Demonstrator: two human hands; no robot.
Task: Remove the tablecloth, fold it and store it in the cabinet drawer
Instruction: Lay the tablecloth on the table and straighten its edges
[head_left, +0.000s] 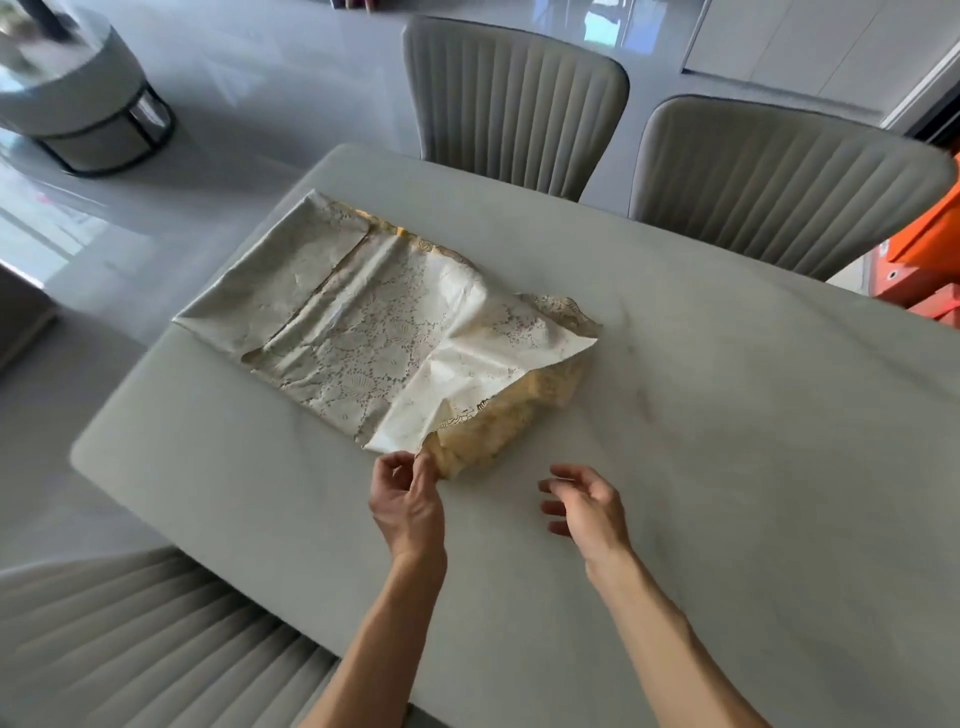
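A cream lace tablecloth (374, 327) lies partly folded on the pale table (727, 467), its left end hanging over the table's left edge. Its near right part is bunched, showing a yellowish underside. My left hand (408, 501) pinches the near corner of the cloth between thumb and fingers. My right hand (584, 506) hovers just above the table to the right of that corner, fingers apart and curled, holding nothing. No cabinet drawer is in view.
Two grey ribbed chairs (511, 98) (779, 182) stand at the far side of the table and a third (145, 639) at the near left. A round stool (78, 104) sits on the floor far left. Orange boxes (930, 260) are at the right edge.
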